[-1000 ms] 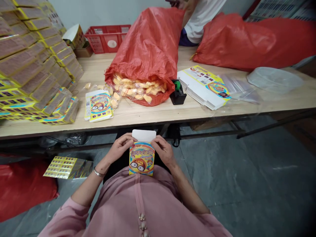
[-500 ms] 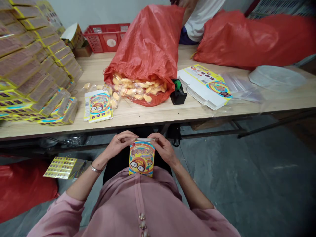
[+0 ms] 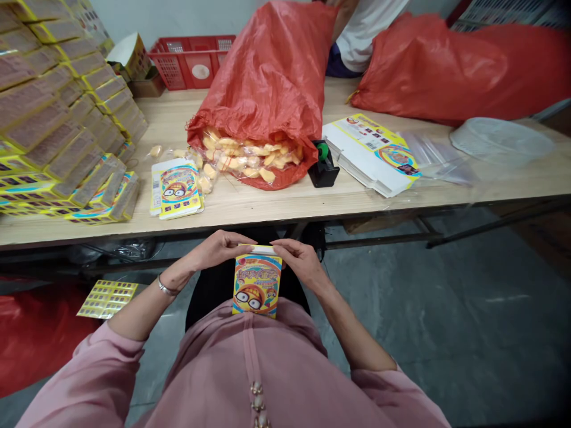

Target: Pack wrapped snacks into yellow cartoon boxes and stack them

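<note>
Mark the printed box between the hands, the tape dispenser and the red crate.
printed box (image 3: 257,286): head view, front panel.
tape dispenser (image 3: 323,175): head view, black base.
red crate (image 3: 190,66): head view, front wall.

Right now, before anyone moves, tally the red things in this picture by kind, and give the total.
Red sacks on the table: 2
Red sack on the floor: 1
Red crate: 1
Total: 4
</note>
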A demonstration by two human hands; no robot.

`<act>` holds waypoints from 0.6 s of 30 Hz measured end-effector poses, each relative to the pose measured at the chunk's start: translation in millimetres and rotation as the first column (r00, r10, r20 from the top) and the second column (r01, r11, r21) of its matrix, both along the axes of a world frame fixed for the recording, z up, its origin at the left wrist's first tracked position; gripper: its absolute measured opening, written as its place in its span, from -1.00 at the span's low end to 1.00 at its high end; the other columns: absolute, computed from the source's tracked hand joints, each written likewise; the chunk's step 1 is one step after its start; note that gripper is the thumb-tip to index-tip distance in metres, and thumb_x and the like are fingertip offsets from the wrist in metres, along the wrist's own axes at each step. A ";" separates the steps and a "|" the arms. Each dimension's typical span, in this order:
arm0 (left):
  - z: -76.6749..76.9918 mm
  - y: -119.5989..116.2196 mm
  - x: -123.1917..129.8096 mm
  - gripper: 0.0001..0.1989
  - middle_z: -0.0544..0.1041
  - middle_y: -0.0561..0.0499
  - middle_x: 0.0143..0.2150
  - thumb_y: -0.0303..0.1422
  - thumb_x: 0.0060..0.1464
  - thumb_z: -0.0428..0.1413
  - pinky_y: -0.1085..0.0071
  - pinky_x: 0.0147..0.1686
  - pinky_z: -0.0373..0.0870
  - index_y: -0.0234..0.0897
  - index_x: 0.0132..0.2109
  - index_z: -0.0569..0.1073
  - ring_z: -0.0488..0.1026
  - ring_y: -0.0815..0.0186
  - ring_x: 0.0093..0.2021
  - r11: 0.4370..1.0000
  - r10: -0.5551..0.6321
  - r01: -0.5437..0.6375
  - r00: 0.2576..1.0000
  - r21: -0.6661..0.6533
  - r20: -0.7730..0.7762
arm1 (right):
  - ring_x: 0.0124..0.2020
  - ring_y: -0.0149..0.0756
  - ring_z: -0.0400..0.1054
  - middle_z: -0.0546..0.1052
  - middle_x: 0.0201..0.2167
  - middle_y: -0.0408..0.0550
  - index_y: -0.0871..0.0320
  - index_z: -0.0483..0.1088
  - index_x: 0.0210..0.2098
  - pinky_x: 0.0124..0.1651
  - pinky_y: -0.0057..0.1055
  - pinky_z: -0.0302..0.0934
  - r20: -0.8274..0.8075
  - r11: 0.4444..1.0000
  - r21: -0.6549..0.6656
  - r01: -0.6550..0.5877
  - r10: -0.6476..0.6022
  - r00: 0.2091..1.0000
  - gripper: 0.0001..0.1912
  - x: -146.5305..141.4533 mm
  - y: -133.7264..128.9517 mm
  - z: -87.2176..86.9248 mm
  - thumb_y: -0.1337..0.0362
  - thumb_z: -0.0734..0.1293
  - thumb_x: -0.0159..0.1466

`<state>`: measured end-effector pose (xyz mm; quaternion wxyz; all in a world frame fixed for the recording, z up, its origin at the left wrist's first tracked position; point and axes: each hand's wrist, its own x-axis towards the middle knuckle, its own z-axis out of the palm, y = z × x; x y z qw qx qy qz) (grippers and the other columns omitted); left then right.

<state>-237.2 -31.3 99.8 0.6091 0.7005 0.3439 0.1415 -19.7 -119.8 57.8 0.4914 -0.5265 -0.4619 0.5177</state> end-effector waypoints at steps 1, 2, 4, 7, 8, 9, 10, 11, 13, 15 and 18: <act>0.0 0.8 0.2 -0.67 0.67 -0.10 -0.17 -0.19 0.06 0.22 0.36 -0.26 0.54 -0.25 -0.07 0.63 0.62 0.15 -0.24 1.000 -0.011 0.011 1.000 -0.004 -0.009 | -0.50 -0.38 0.39 0.58 -0.44 -0.13 0.14 0.57 -0.25 -0.47 -0.48 0.36 -0.001 1.000 0.000 0.004 -0.004 1.000 -0.71 0.0 0.0 0.2 0.07 0.39 0.19; -0.2 1.4 0.3 -0.67 0.68 -0.11 -0.19 -0.19 0.06 0.22 0.36 -0.28 0.54 -0.25 -0.08 0.63 0.62 0.16 -0.26 1.000 -0.013 0.013 1.000 -0.005 -0.016 | -0.51 -0.38 0.40 0.59 -0.44 -0.13 0.14 0.58 -0.26 -0.48 -0.48 0.36 0.000 1.000 0.003 0.005 -0.005 1.000 -0.72 0.2 -0.3 0.7 0.07 0.40 0.18; -1.0 1.9 0.2 -0.69 0.68 -0.11 -0.22 -0.20 0.03 0.24 0.36 -0.31 0.55 -0.25 -0.12 0.64 0.62 0.17 -0.30 1.000 -0.009 0.008 1.000 -0.005 -0.018 | -0.51 -0.38 0.41 0.60 -0.42 -0.12 0.14 0.60 -0.28 -0.47 -0.46 0.37 0.010 1.000 0.011 -0.007 0.007 1.000 -0.73 1.3 -1.6 1.5 0.07 0.42 0.16; -2.9 1.3 -0.7 -0.72 0.68 -0.11 -0.22 -0.22 0.00 0.27 0.33 -0.28 0.56 -0.24 -0.15 0.65 0.62 0.16 -0.30 1.000 -0.024 0.024 1.000 -0.010 -0.010 | -0.49 -0.36 0.45 0.63 -0.38 -0.10 0.14 0.61 -0.26 -0.43 -0.44 0.39 0.066 0.997 0.018 -0.072 0.070 0.995 -0.73 5.0 -4.4 0.4 0.09 0.42 0.18; -3.5 0.6 -1.2 -0.73 0.68 -0.10 -0.20 -0.22 0.01 0.26 0.32 -0.25 0.57 -0.23 -0.14 0.65 0.63 0.15 -0.28 0.999 -0.036 0.036 0.999 -0.011 -0.017 | -0.49 -0.35 0.46 0.63 -0.38 -0.09 0.14 0.61 -0.24 -0.42 -0.44 0.39 0.100 0.995 0.024 -0.097 0.094 0.991 -0.73 6.8 -5.4 -0.4 0.09 0.41 0.19; -4.0 -0.3 -1.7 -0.73 0.68 -0.10 -0.18 -0.22 0.03 0.25 0.32 -0.22 0.57 -0.23 -0.14 0.65 0.63 0.15 -0.25 0.999 -0.049 0.049 0.998 -0.012 -0.031 | -0.48 -0.34 0.47 0.63 -0.37 -0.09 0.14 0.61 -0.22 -0.42 -0.43 0.39 0.141 0.992 0.038 -0.121 0.115 0.983 -0.72 8.8 -6.2 -1.2 0.09 0.40 0.21; -4.3 -1.4 -2.3 -0.72 0.67 -0.09 -0.15 -0.21 0.05 0.24 0.32 -0.19 0.57 -0.22 -0.12 0.65 0.63 0.15 -0.22 0.998 -0.061 0.060 0.997 -0.011 -0.045 | -0.47 -0.32 0.48 0.64 -0.36 -0.09 0.13 0.61 -0.20 -0.41 -0.43 0.40 0.187 0.987 0.061 -0.146 0.132 0.973 -0.72 11.1 -7.1 -1.7 0.10 0.38 0.23; -4.4 -2.9 -3.0 -0.71 0.66 -0.07 -0.12 -0.20 0.07 0.22 0.32 -0.16 0.56 -0.22 -0.09 0.64 0.63 0.15 -0.19 0.997 -0.071 0.071 0.996 -0.006 -0.057 | -0.44 -0.31 0.50 0.64 -0.34 -0.09 0.12 0.60 -0.18 -0.38 -0.42 0.41 0.236 0.980 0.095 -0.173 0.146 0.961 -0.72 13.5 -8.1 -1.8 0.10 0.36 0.26; -4.0 -6.8 -4.6 -0.68 0.64 -0.04 -0.06 -0.19 0.13 0.17 0.28 -0.09 0.55 -0.21 -0.02 0.60 0.61 0.14 -0.12 0.995 -0.095 0.097 0.993 0.031 -0.068 | -0.32 -0.27 0.54 0.64 -0.25 -0.09 0.09 0.59 -0.13 -0.26 -0.40 0.44 0.333 0.954 0.182 -0.237 0.167 0.928 -0.73 18.2 -10.9 -1.0 0.13 0.32 0.31; -2.7 -11.7 -6.5 -0.65 0.60 -0.02 0.01 -0.20 0.18 0.12 0.23 0.00 0.51 -0.22 0.06 0.55 0.58 0.13 -0.02 0.987 -0.119 0.126 0.991 0.104 -0.063 | -0.18 -0.24 0.55 0.63 -0.15 -0.09 0.06 0.57 -0.08 -0.09 -0.37 0.44 0.409 0.923 0.259 -0.284 0.162 0.898 -0.74 21.7 -15.1 0.4 0.16 0.31 0.33; -1.0 -19.5 -9.0 -0.64 0.50 -0.01 0.15 -0.23 0.25 0.06 0.19 0.14 0.42 -0.21 0.13 0.49 0.49 0.14 0.12 0.960 -0.150 0.155 0.988 0.232 -0.039 | -0.07 -0.23 0.52 0.60 -0.08 -0.08 0.05 0.55 -0.03 0.04 -0.32 0.40 0.456 0.899 0.329 -0.288 0.116 0.882 -0.73 23.2 -23.6 1.6 0.18 0.32 0.33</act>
